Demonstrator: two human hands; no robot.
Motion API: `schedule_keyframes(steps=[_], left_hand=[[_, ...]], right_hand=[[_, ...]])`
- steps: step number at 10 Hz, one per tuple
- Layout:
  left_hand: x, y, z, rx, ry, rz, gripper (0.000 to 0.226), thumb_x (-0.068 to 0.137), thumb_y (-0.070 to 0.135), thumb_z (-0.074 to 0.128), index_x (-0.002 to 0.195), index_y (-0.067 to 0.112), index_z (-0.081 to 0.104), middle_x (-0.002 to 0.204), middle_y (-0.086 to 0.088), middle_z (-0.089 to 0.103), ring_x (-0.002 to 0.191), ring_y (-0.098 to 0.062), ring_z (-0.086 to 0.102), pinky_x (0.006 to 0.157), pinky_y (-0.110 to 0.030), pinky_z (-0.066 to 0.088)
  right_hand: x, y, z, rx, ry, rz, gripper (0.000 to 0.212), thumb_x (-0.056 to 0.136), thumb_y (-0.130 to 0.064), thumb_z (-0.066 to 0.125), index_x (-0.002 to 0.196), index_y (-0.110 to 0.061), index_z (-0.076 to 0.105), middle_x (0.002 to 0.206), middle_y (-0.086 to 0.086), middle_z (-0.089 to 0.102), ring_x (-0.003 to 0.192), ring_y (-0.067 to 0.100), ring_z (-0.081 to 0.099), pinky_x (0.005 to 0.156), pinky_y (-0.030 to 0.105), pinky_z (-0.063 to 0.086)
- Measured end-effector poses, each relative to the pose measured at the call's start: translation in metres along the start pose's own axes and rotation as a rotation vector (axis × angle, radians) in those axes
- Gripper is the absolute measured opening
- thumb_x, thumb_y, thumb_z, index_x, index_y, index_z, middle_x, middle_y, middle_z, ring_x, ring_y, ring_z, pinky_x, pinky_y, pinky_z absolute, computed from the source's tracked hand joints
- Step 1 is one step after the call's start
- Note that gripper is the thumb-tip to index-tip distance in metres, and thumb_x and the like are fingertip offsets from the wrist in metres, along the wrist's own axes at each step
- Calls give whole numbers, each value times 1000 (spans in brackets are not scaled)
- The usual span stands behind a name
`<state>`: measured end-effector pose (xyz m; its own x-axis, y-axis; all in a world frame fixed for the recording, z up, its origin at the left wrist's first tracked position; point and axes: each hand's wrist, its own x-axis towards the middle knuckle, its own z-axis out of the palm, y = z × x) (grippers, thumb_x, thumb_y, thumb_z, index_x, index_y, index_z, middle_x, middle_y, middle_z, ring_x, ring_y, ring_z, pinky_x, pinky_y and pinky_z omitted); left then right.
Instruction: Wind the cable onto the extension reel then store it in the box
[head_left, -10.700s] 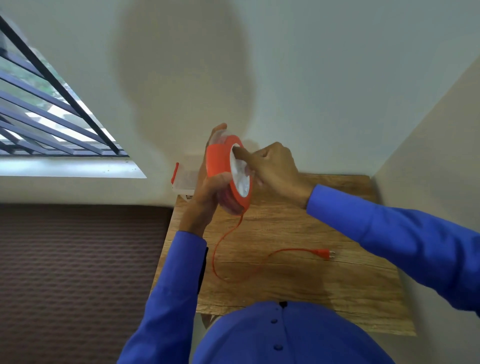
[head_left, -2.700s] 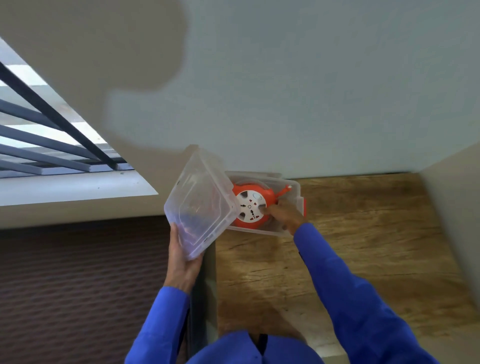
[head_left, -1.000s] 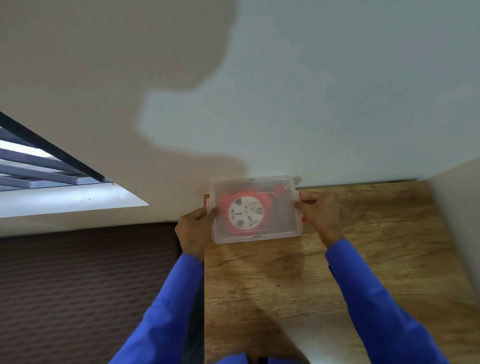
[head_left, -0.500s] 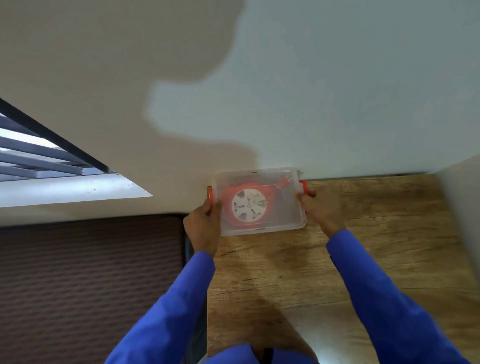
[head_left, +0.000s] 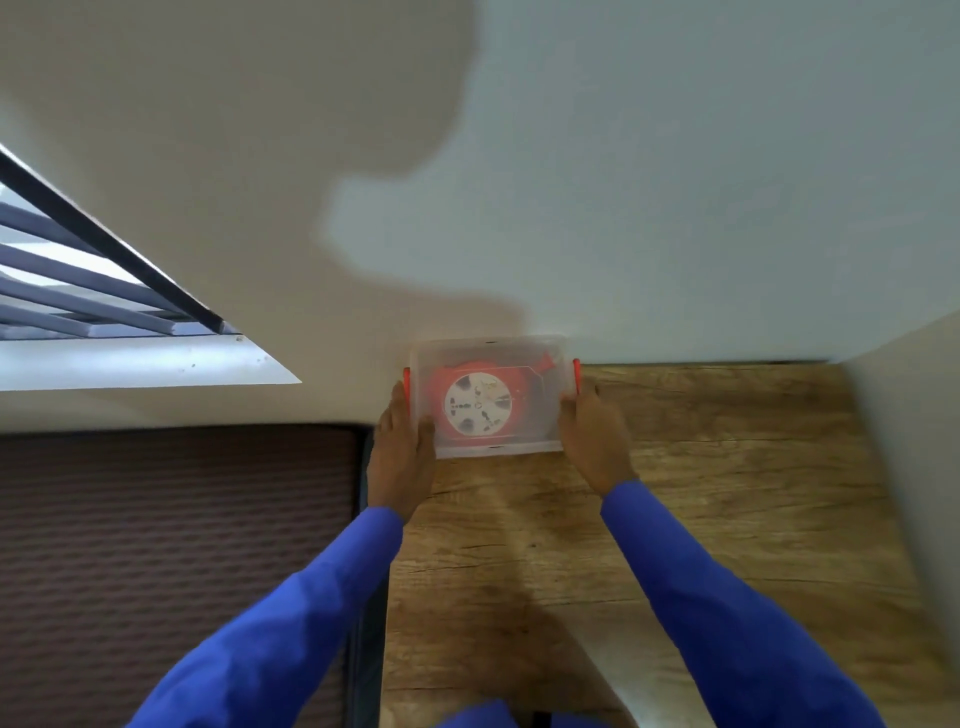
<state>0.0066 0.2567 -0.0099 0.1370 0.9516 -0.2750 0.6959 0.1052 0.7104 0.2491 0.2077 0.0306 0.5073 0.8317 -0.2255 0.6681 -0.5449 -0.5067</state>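
A clear plastic box (head_left: 545, 436) with its lid on stands at the far left corner of the wooden table (head_left: 675, 519), against the wall. Through the lid I see the orange extension reel (head_left: 480, 402) with its white socket face up and the cable wound on it. Orange latches (head_left: 576, 375) sit at both short ends. My left hand (head_left: 402, 447) grips the box's left end at its latch. My right hand (head_left: 592, 431) holds the right end just below the other latch.
The table's left edge runs just under my left hand, with a dark ribbed surface (head_left: 171, 561) beyond it. A barred window (head_left: 78, 291) and its sill lie at the left. Walls close in behind and at the right (head_left: 909, 415).
The box has slid back against the wall with both hands on its ends. Both orange latches now stand upright against the box's ends.
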Motion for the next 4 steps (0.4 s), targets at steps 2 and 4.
schedule_keyframes(steps=[2,4], left_hand=[[-10,27,-13,202,103,161,71,119,36,50,177,9,20,180,-21,31,166,-41,29,135,-54,23],[-4,109,-32,214,228,421,68,118,34,54,175,5,31,180,-21,32,168,-44,25,134,-60,27]], right_hand=[[-15,25,-29,-152,88,-240,47,112,-20,53,150,5,49,144,32,58,130,48,59,105,58,54],[-1,22,-100,-106,293,-407,68,113,-26,53,166,3,23,174,27,24,163,46,18,130,57,29]])
